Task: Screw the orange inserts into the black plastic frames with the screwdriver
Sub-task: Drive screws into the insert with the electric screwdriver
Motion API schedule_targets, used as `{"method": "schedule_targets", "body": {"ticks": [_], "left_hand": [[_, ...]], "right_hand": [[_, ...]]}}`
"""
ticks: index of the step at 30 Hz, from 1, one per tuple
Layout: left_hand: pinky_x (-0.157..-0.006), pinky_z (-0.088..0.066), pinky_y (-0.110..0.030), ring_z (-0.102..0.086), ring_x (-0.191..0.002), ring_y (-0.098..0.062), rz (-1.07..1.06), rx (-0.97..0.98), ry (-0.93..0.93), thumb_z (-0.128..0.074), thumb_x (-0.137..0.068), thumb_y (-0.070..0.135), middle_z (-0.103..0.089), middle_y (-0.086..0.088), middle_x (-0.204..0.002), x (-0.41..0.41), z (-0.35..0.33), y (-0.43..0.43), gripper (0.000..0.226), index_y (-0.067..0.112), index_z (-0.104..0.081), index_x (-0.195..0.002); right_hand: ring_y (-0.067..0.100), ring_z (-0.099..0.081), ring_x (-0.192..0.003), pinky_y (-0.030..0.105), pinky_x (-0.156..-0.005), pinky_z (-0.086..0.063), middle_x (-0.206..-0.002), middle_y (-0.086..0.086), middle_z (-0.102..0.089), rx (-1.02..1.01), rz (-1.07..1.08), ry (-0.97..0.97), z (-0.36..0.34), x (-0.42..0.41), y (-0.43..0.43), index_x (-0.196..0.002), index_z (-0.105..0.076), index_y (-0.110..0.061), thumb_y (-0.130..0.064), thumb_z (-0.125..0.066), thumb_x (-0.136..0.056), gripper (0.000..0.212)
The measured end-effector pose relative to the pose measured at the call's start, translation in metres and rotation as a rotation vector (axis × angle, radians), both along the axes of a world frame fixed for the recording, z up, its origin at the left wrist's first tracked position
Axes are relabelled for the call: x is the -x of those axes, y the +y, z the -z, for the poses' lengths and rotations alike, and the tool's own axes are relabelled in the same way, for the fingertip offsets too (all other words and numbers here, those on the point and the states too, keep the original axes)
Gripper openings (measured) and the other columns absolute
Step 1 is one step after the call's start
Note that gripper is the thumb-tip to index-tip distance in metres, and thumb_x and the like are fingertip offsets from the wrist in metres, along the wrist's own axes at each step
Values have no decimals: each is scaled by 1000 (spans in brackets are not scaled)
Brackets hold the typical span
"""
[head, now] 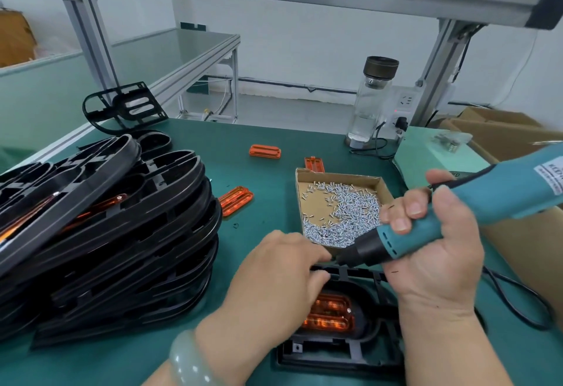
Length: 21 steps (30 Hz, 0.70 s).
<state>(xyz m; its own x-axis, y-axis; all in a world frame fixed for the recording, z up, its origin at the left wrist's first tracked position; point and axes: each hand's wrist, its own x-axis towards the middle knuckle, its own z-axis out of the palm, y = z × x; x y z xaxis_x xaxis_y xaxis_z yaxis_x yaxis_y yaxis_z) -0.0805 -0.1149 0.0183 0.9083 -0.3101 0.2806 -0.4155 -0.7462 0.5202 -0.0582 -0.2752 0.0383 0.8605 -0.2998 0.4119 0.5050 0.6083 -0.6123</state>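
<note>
A black plastic frame (341, 352) lies on the green mat in front of me with an orange insert (330, 314) seated in its middle. My right hand (435, 248) grips a teal electric screwdriver (475, 206), its black tip pointing left and down toward the frame's far edge. My left hand (274, 276) rests on the frame's left side, fingertips close to the screwdriver tip; whether they pinch a screw is hidden. Loose orange inserts lie on the mat: one (265, 151) far back, one (236, 200) beside the stack, and one (315, 164) behind the screw box.
A tall leaning stack of black frames (100, 227) fills the left side. A cardboard tray of small silver screws (341, 212) sits just beyond my hands. A glass bottle (370, 102) and power strip (402, 108) stand at the back. Cardboard boxes (502, 133) are at the right.
</note>
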Motion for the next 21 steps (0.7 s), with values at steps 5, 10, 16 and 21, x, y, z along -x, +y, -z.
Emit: {"method": "schedule_targets", "body": {"ticks": [5,10,16,21], "left_hand": [[-89,-42,-32,-42,-107,-15,30,-193,61,-58,-88,36,-55,8,-113,-7,4,-12,43,35,-48,-130],[-88,-40,-30,-44,-107,-16,-5,-161,191,-55,-90,36,-48,9,-102,2,3,-2,30,33,-56,-120],[-78,-37,-21,-49,-92,-5,-317,43,151,-43,-95,38,-49,16,-104,14,3,17,16,34,-47,-110],[-74,-35,-27,-52,-87,-11,-442,235,205,-40,-95,30,-56,10,-104,6,9,9,44,42,-20,-132]], "right_hand": [[8,-45,-46,18,-56,-41,-57,-7,-49,-3,74,15,0,0,-4,-92,-55,-19,-17,-44,-88,12],[6,-44,-47,19,-57,-40,-58,-10,-49,-75,170,40,-3,0,-11,-91,-54,-22,-20,-43,-92,11],[4,-43,-47,19,-59,-39,-57,-13,-48,-172,201,18,-9,2,-19,-87,-54,-26,-24,-39,-93,16],[2,-43,-47,17,-59,-39,-58,-13,-47,-228,163,3,-9,2,-22,-86,-53,-27,-26,-39,-94,17]]}}
